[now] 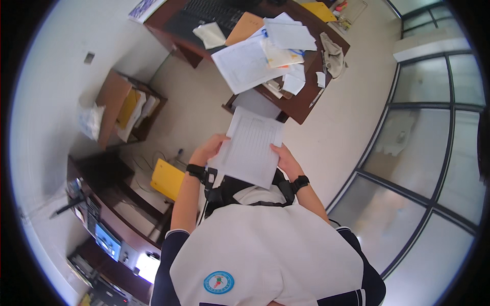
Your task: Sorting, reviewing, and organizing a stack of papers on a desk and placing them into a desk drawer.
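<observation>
In the head view, you hold a white rectangular paper sheet with a ruled grid printed on it out in front of your body, between your two hands; you cannot tell whether it is one sheet or several lying together. Your left hand grips its left side, about midway along the edge, with the fingers bent in at the margin. Your right hand pinches the opposite edge, its thumb lying over the top face and the other fingers mostly hidden. The printed grid lies between the two grips, uncovered, and the sheet sits slightly turned, its far right corner nearer you than its far left one. A black wrist strap circles your right wrist, and a black band with a boxy fitting your left.

Beyond the sheet's far edge is a grey open drawer beneath the dark brown wooden counter. That counter carries a loose, overlapping pile of white papers, a tan flat folder, a black keyboard and, near its right edge, a crumpled beige cloth. A bright yellow panel stands left of your left forearm.
</observation>
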Motion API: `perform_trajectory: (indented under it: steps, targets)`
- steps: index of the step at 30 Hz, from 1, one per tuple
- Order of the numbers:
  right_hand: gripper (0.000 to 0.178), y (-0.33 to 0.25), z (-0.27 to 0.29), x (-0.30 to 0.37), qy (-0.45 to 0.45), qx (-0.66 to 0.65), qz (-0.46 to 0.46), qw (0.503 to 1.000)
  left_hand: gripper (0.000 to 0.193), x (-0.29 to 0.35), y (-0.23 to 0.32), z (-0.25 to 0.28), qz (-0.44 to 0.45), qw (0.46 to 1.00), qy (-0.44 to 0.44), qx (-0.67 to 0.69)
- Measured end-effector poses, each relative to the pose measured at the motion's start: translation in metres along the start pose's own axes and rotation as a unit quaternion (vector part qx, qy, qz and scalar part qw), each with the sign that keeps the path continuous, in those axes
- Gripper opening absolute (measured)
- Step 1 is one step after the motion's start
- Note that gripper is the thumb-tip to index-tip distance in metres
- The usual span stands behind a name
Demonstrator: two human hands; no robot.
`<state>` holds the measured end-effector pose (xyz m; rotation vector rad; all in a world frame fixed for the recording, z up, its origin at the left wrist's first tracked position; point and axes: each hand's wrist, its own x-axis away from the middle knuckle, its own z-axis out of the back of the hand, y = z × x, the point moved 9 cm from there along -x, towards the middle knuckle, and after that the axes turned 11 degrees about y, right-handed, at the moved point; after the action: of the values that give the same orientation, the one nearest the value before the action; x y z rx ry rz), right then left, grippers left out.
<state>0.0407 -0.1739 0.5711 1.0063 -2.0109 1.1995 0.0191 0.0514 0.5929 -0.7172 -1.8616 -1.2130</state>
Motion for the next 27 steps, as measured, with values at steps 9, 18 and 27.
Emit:
perform_trajectory:
  steps: [9,18,27]
  targets:
    - [0.051,-0.009,0.013,-0.024,0.082,0.062,0.045,0.994,0.059,0.041,0.009,-0.003,-0.140,0.928,-0.148,0.313]
    - [0.044,0.012,0.013,-0.048,0.080,0.046,-0.088,0.992,0.046,0.033,-0.002,-0.050,-0.196,0.909,0.066,0.361]
    - [0.034,-0.026,0.005,-0.047,0.073,0.236,-0.145,0.958,0.021,-0.008,-0.042,-0.010,-0.165,0.871,0.311,0.343]
